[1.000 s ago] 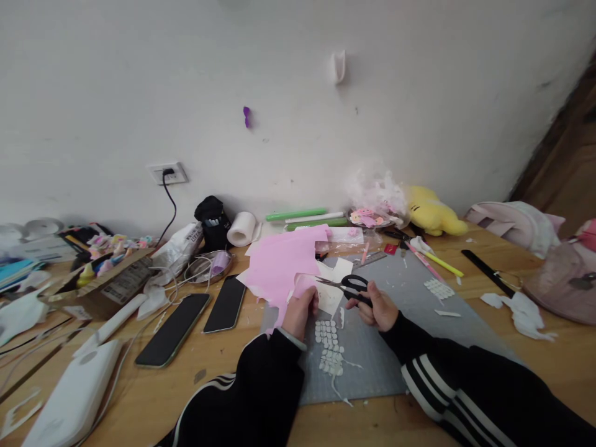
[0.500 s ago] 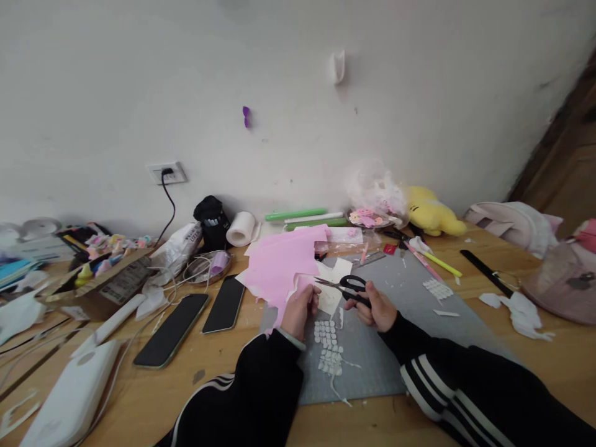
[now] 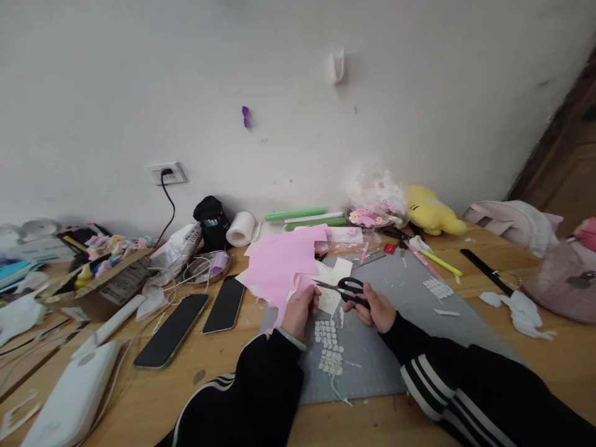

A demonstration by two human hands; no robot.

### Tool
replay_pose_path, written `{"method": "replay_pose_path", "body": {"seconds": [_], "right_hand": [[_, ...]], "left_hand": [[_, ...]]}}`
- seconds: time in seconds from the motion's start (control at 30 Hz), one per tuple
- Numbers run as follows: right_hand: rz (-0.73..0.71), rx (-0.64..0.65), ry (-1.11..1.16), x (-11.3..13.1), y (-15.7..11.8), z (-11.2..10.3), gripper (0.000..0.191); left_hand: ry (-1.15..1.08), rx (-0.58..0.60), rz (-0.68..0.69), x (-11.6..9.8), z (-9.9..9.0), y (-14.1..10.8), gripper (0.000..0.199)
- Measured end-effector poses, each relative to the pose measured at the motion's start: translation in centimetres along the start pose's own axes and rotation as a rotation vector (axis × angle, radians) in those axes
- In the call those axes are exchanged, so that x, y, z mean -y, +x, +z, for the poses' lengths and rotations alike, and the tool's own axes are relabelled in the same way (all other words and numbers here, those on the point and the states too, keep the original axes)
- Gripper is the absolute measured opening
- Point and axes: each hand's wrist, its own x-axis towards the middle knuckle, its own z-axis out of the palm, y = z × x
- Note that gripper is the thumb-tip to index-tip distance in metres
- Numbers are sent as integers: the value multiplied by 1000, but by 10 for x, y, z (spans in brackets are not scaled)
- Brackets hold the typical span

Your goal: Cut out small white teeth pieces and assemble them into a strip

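No word, brand or number can be read with certainty. The white packet [image 3: 179, 247] bears dark print near its top end, the black pouch [image 3: 213, 220] pale marks, the cardboard box [image 3: 114, 284] a printed label, and the white device [image 3: 72, 397] a faint mark — all too small or blurred.

I see smooth pink paper [image 3: 274, 257], a grained wood counter [image 3: 186, 397], a matt grey mat [image 3: 372, 354], metal-bladed scissors [image 3: 354, 293], glossy dark phones [image 3: 171, 331], fuzzy yellow plush [image 3: 433, 211].
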Motion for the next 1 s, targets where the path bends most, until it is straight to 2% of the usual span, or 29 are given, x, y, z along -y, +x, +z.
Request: {"method": "replay_pose_path", "body": {"seconds": [1.0], "right_hand": [[-15,-29,-19,3,-3,0,59]], "left_hand": [[-38,34,-22,-2,2,-2,23]]}}
